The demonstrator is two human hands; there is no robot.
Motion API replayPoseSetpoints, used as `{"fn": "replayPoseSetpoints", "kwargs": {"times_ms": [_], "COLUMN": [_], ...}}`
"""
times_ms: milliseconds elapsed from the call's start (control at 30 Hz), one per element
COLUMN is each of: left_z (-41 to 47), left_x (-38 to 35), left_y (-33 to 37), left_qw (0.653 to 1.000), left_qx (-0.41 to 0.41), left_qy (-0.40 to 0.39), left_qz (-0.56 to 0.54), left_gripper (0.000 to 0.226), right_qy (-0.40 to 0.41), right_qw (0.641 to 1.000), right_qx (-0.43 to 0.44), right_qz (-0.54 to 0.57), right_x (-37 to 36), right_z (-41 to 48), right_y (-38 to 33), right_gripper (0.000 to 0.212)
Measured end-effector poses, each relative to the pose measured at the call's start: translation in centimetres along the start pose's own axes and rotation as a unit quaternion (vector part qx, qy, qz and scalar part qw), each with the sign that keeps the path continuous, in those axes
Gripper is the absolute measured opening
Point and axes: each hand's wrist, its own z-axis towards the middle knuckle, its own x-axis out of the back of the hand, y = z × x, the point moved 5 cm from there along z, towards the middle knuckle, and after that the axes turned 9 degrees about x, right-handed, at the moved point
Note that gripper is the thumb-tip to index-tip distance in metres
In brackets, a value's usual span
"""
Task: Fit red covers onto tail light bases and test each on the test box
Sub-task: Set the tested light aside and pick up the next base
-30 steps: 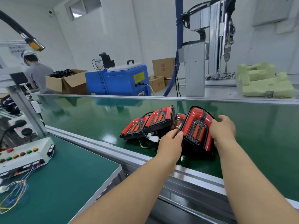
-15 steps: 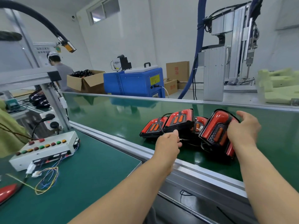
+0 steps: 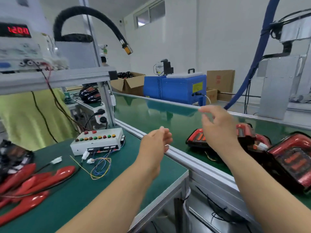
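Cardboard box (image 3: 133, 86) of black parts (image 3: 125, 75), beyond the test box (image 3: 96, 143)

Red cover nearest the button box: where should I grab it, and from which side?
That red cover lies flat on the bench, its rounded right end sticking free toward the loose wires, its left end in the pile. Probably pinch that free end from above, fingers across its narrow width.
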Motion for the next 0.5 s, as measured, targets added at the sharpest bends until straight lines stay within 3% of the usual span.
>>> {"fn": "replayPoseSetpoints", "kwargs": {"times_ms": [500], "left_z": [-1.1], "left_x": [19.6], "left_y": [3.8], "left_qw": [0.978], "left_qx": [-0.041], "left_qy": [0.184], "left_qz": [-0.094], "left_gripper": [0.02], "right_qy": [-0.221], "right_qw": [0.963], "right_qx": [0.103], "right_qz": [0.119], "right_x": [-20.4], "right_z": [-3.5], "right_y": [-16.9], "right_gripper": [0.022]}}
